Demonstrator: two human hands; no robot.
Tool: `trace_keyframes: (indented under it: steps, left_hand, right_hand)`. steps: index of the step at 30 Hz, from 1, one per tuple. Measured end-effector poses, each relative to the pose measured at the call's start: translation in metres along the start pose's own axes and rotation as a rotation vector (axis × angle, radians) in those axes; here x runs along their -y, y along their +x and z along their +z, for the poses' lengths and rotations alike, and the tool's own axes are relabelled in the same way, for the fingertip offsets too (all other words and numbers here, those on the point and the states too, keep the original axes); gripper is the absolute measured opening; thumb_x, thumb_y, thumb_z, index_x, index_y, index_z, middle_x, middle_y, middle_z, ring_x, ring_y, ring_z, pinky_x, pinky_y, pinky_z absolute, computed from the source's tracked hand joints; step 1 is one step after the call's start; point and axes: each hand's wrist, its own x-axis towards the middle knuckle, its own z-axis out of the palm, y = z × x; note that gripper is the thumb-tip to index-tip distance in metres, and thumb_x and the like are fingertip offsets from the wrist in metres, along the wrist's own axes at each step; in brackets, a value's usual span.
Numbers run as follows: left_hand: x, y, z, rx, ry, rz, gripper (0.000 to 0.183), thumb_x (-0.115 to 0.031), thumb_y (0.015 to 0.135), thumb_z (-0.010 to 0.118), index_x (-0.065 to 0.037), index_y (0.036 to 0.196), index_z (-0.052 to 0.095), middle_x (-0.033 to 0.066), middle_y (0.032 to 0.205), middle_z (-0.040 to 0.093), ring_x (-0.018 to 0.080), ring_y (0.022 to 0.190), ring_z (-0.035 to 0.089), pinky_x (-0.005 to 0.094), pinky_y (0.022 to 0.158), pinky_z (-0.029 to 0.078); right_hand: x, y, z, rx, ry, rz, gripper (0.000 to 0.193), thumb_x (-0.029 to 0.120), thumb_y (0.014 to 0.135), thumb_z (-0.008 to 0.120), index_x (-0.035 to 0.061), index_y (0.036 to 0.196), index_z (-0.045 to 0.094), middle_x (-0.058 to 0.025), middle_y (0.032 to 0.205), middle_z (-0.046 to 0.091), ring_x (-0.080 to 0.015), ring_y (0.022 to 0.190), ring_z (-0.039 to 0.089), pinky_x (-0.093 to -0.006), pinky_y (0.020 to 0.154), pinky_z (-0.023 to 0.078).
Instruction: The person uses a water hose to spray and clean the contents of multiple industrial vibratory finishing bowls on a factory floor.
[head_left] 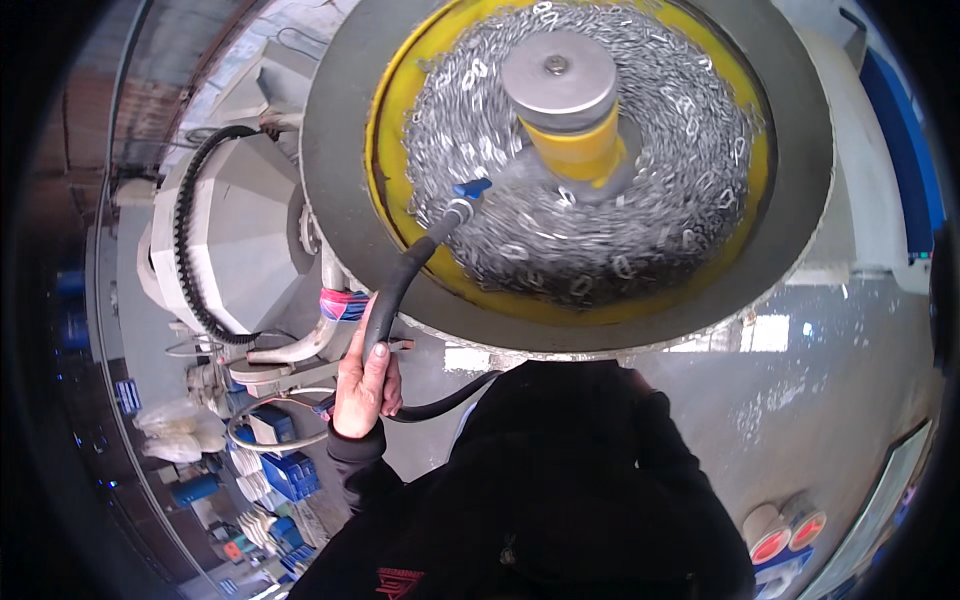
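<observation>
Single view: wide fisheye at head height, left of pair worn by person, pitched steeply down and forward over own dark jacket [560, 490]. Left hand [360, 390] near lens, left of centre. Big round bowl [345, 150] beyond hand, close, far rim cropped. Floor [780, 390] farther off, below hand level. Straight edges bow outward.

Faceted grey drum [245, 230] left; blue crate [293, 478] below; buckets [766, 535] lower right.

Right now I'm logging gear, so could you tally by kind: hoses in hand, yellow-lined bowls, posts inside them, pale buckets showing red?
Black hose in left hand: 1
Yellow-lined bowl: 1
Post: 1
Pale buckets: 2
Total: 5
</observation>
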Motion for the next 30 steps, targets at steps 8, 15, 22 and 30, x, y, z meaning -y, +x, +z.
trace_keyframes:
  steps: [8, 15, 22, 30]
  left_hand:
    - [-0.002, -0.006, -0.005, 0.047, 0.048, -0.013, 0.056, -0.025, 0.094, 0.043, -0.009, 0.141, 0.016, -0.0021, 0.047, 0.036, 0.0061, 0.034, 0.032, 0.0207, 0.034, 0.032]
    - [-0.005, -0.004, -0.005, 0.089, 0.017, -0.030, 0.056, -0.022, 0.094, 0.042, -0.012, 0.142, 0.015, -0.0030, 0.049, 0.034, 0.0061, 0.036, 0.031, 0.0206, 0.036, 0.033]
    - [-0.003, 0.001, -0.002, 0.105, 0.071, -0.006, 0.055, -0.026, 0.095, 0.040, -0.012, 0.141, 0.016, -0.0021, 0.050, 0.035, 0.0053, 0.036, 0.031, 0.0195, 0.035, 0.032]
    - [-0.007, 0.003, -0.002, 0.126, 0.099, 0.017, 0.056, -0.030, 0.093, 0.046, -0.012, 0.140, 0.022, -0.0043, 0.054, 0.038, 0.0042, 0.037, 0.034, 0.0201, 0.036, 0.033]
  right_hand:
    - [0.038, -0.029, -0.022, 0.161, -0.485, -0.103, 0.022, 0.017, 0.071, 0.059, 0.0080, 0.091, 0.063, -0.0064, 0.085, 0.063, -0.0199, 0.077, 0.058, -0.0315, 0.064, 0.045]
    - [0.020, -0.003, -0.033, 0.197, -0.579, 0.058, 0.027, 0.017, 0.080, 0.056, 0.0041, 0.104, 0.063, -0.0071, 0.096, 0.064, -0.0167, 0.083, 0.057, -0.0347, 0.071, 0.045]
    - [0.063, -0.009, 0.010, -0.072, -0.586, 0.123, 0.023, 0.018, 0.082, 0.054, 0.0020, 0.097, 0.062, -0.0088, 0.090, 0.064, -0.0196, 0.079, 0.059, -0.0351, 0.068, 0.047]
    - [0.064, -0.046, -0.026, 0.012, 0.240, 0.370, 0.028, 0.021, 0.087, 0.051, -0.0005, 0.103, 0.059, -0.0074, 0.098, 0.062, -0.0176, 0.086, 0.060, -0.0325, 0.078, 0.048]
